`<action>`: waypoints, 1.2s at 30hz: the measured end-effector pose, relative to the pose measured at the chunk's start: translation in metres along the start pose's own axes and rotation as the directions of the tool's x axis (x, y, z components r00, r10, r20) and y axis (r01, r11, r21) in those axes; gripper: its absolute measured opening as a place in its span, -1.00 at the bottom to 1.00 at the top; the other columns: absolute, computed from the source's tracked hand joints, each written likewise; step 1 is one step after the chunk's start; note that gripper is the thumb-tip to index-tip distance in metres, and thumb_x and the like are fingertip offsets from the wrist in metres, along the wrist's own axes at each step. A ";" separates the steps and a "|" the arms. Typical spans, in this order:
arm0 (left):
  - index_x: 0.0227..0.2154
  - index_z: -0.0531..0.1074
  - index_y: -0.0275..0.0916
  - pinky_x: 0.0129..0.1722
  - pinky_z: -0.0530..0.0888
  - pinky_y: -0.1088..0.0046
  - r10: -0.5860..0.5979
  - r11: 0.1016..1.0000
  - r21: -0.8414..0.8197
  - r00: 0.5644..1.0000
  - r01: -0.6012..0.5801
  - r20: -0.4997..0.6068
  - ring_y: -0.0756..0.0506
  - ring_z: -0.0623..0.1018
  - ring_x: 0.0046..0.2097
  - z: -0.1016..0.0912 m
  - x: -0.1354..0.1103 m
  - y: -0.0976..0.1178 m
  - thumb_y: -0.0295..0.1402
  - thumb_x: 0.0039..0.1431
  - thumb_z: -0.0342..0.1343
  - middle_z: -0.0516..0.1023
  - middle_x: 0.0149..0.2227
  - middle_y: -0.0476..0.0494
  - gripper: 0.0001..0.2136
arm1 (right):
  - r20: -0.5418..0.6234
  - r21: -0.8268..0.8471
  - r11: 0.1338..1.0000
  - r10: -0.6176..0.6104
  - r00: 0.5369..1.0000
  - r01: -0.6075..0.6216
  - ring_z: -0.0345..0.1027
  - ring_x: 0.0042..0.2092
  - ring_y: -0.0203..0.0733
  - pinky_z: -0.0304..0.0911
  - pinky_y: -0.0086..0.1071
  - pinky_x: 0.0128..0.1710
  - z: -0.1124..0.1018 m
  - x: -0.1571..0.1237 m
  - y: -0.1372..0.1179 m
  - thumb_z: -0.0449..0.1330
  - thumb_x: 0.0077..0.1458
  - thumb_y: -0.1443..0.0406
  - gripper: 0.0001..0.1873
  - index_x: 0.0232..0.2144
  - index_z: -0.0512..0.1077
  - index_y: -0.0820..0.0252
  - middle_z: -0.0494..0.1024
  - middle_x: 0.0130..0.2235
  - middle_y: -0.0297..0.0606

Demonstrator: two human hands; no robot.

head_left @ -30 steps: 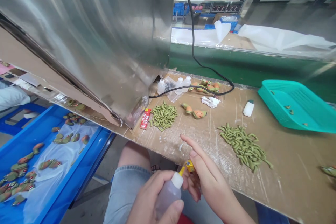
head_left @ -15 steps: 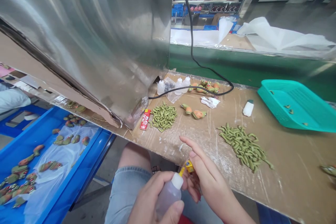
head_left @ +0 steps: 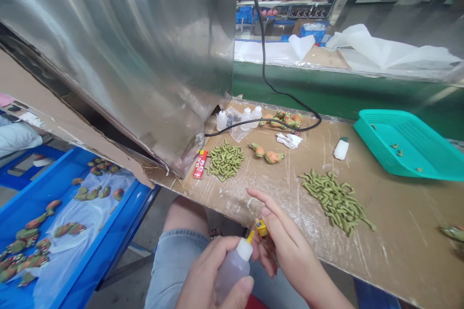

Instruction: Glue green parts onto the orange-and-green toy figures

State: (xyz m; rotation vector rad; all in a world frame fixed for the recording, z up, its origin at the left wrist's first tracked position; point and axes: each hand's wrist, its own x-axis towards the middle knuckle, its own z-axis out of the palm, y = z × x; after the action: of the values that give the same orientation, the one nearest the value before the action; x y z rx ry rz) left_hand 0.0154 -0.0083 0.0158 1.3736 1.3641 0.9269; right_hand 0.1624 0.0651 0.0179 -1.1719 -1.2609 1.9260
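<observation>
My left hand [head_left: 208,270] is wrapped around a translucent squeeze bottle [head_left: 234,270] with a white cap and a thin yellow nozzle [head_left: 250,236], tilted toward my right hand. My right hand [head_left: 282,236] is closed on a small yellow lighter [head_left: 261,227], with its index finger stretched out and its other fingers curled below. The nozzle tip lies close beside the lighter; whether they touch I cannot tell. Beyond my hands, a pile of short green curved pieces [head_left: 225,160] and a larger pile [head_left: 335,200] lie on the cardboard-covered table [head_left: 275,178]. Two green-and-orange figures [head_left: 266,153] lie between them.
A red lighter-like item [head_left: 200,164] lies beside a large metal housing [head_left: 145,48]. Small bottles [head_left: 246,118], a black cable [head_left: 275,89] and more figures stand behind. A turquoise basket [head_left: 406,149] is at right. A blue crate [head_left: 72,285] holds several figures at left.
Both hands keep nearly the same pose, with the bottle nozzle still beside the lighter. At left, the cardboard edge by the metal housing has shifted and the dark gap behind it looks wider.
</observation>
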 end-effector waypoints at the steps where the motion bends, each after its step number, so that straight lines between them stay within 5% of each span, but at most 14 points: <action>1: -0.23 0.39 -0.11 -0.31 0.40 0.37 -0.001 1.000 -0.005 1.000 0.001 -0.001 -0.15 0.52 -0.29 0.000 0.000 0.000 -0.31 0.01 0.10 0.55 -0.27 -0.09 -0.78 | -0.004 -0.005 1.000 0.000 1.000 0.000 0.11 -0.73 -0.34 -0.05 -0.54 -0.74 0.000 0.000 0.000 -0.14 0.22 0.00 -0.40 0.19 -0.05 0.17 0.38 -0.65 -0.45; 36: -0.22 0.40 -0.11 -0.28 0.41 0.34 0.000 1.000 -0.011 1.000 0.000 -0.022 -0.17 0.51 -0.27 0.002 -0.002 -0.003 -0.33 0.01 0.10 0.52 -0.29 -0.08 -0.77 | 0.002 -0.134 0.991 0.004 1.000 -0.004 0.07 -0.70 -0.37 -0.07 -0.56 -0.72 -0.002 -0.001 -0.001 -0.18 0.24 0.01 -0.43 0.18 0.01 0.20 0.32 -0.66 -0.46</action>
State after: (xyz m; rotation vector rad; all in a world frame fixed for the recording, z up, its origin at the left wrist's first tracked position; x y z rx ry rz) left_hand 0.0161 -0.0103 0.0123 1.3582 1.3737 0.9513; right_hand 0.1644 0.0652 0.0193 -1.2397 -1.4092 1.8698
